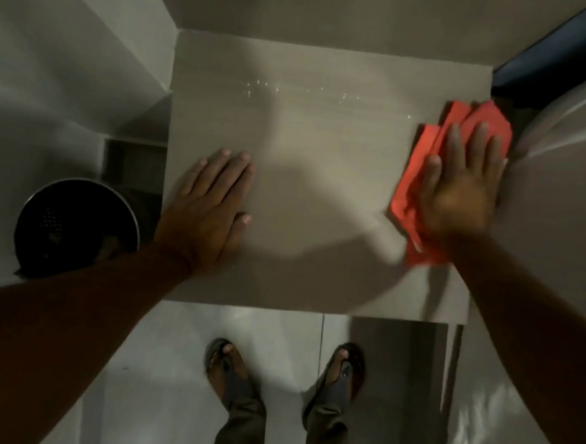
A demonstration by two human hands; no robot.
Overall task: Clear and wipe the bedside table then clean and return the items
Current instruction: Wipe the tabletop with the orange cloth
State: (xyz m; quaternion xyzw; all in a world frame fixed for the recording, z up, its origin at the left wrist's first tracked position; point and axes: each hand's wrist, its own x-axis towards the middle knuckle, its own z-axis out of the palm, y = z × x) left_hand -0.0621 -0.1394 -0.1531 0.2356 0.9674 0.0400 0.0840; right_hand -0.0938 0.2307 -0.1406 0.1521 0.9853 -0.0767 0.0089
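The beige bedside table point(321, 189) fills the middle of the view, its top bare apart from small wet droplets point(279, 89) near the back. My left hand point(210, 210) lies flat, palm down, on the table's left side, holding nothing. My right hand point(458, 184) presses flat on a folded red cloth point(426, 154) at the table's right edge. The hand is motion-blurred. The cloth pokes out past my fingers toward the back and below my wrist.
A black round bin point(75, 229) stands on the floor left of the table. A bed with pale bedding point(560, 204) adjoins the table's right side. My feet in sandals point(285, 376) stand on grey floor tiles in front.
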